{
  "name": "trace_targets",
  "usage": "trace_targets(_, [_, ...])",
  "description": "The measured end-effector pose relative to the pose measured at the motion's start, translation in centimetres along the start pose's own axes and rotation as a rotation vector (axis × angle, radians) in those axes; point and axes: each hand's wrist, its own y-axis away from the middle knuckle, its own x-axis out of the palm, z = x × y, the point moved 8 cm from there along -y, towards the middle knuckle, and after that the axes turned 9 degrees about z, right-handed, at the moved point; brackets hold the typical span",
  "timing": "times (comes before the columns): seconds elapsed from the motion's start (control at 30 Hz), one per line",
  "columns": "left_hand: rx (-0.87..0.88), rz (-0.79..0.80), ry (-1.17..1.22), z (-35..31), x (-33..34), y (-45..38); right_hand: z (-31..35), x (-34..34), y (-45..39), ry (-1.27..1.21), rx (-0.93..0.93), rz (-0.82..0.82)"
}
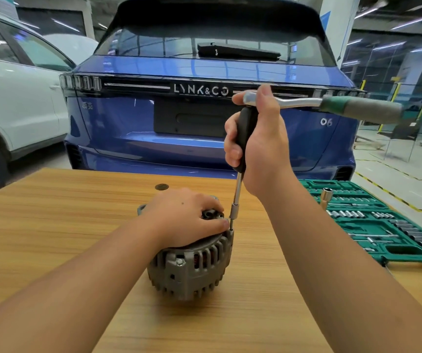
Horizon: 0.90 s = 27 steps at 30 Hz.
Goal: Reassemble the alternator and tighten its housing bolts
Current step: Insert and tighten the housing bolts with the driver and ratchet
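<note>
A grey finned alternator (192,266) stands on the wooden table (52,225), pulley end up. My left hand (187,217) lies over its top, fingers curled round the pulley, one fingertip beside the socket. My right hand (253,141) grips the black handle of an upright socket driver (244,133). Its thin shaft and small socket (233,212) come down onto a housing bolt at the alternator's right rim. A ratchet wrench (332,104) with a green and grey grip sits on the driver's top and sticks out to the right, my thumb on its head.
An open green socket-set case (383,222) with several sockets and bits lies on the table at the right. A small dark round cap (161,186) sits near the table's far edge. A blue car stands close behind the table, a white car to the left.
</note>
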Motion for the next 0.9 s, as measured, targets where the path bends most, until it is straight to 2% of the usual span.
trace_targets(0.17, [-0.006,0.002,0.017,0.0,0.0,0.2,-1.2,-0.2,-0.3,-0.087,0.064,0.025])
trace_targets(0.33, [0.017,-0.016,0.03,-0.2,-0.1,0.4,-1.7,0.3,-0.6,-0.188,0.135,0.125])
trace_targets(0.53, [0.189,-0.194,-0.011,-2.4,-1.9,1.9,-1.7,1.6,-0.5,-0.266,0.191,0.328])
trace_targets(0.67, [0.131,-0.111,0.38,-3.4,-1.7,1.1,-2.0,1.9,-0.5,-0.309,0.259,0.373])
trace_targets(0.8, [0.114,-0.131,0.372,-3.6,-1.6,0.9,-1.4,1.5,-0.7,-0.246,0.275,0.385])
trace_targets(0.9, [0.111,-0.148,0.388,-3.2,-1.6,0.7,-0.9,1.2,-0.6,-0.321,0.296,0.342])
